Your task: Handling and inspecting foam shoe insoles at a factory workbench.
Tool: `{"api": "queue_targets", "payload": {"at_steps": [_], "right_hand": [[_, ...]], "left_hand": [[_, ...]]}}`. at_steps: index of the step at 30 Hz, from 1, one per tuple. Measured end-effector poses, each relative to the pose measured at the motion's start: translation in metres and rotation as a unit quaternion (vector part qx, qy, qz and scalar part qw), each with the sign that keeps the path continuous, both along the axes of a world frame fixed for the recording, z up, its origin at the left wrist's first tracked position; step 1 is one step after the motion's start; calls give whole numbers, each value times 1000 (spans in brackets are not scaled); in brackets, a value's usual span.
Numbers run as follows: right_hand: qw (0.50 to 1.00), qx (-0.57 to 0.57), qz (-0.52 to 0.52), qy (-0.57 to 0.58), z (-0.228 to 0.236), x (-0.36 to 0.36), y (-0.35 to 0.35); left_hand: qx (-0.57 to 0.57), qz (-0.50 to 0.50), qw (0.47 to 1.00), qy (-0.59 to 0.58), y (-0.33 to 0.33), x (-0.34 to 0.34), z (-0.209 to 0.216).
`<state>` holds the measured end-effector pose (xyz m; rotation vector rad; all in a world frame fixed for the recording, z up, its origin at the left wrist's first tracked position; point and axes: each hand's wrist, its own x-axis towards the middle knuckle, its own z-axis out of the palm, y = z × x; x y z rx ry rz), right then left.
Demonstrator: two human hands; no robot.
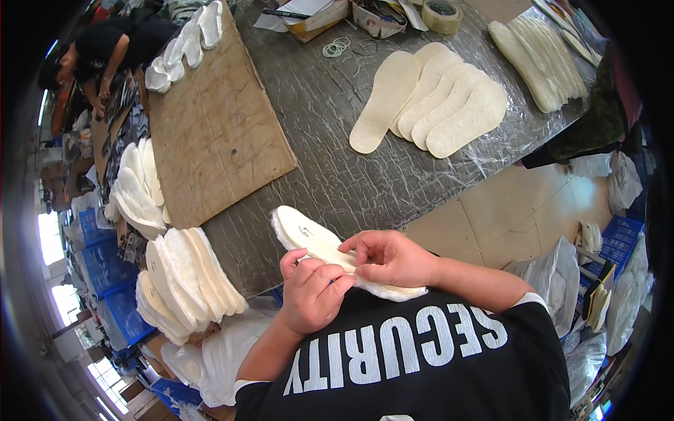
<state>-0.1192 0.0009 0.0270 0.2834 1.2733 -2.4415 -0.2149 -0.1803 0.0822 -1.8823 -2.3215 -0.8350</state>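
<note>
Cream-white fleecy insoles (319, 242) are held as a small stack close to the chest, over the near edge of the worktop (330, 140), with the toe end pointing up and to the left. The left hand (312, 295) is curled about the stack from below, its grip closed with the thumb pressed on the top face. The right hand (390, 258) is laid on the stack from the right, its grip pinched shut with fingertips on the upper insole's edge, just beside the left thumb. A small dark mark is seen on the top insole near the toe. On the worktop, which is covered in wrinkled clear film, a fan of five flat beige insoles (432, 105) is laid out well apart from the hands; a second overlapping row (540, 59) lies at the far right corner. A brown cardboard sheet (210, 126) rests on the left part of the worktop. Stacks of white insoles (186, 281) are piled just left of the left forearm. A roll of tape (441, 14) and some rubber bands (335, 48) lie at the far edge. Another person in a dark top (112, 49) is seen at upper left.
</note>
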Motion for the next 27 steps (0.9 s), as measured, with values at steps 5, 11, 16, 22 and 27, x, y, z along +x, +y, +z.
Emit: {"api": "queue_targets", "payload": {"at_steps": [5, 11, 16, 22, 27], "right_hand": [[985, 156, -19, 73, 5, 2, 0], [986, 166, -6, 30, -8, 4, -3], [991, 85, -62, 85, -13, 5, -4], [987, 106, -47, 114, -8, 5, 3], [982, 121, -60, 131, -6, 4, 4]], "left_hand": [[-51, -42, 996, -67, 0, -2, 4], [-104, -84, 984, -113, -3, -6, 8], [-68, -39, 993, -93, 1, -3, 5], [-55, -16, 997, -48, 5, -1, 6], [-39, -10, 999, -28, 6, -1, 6]]}}
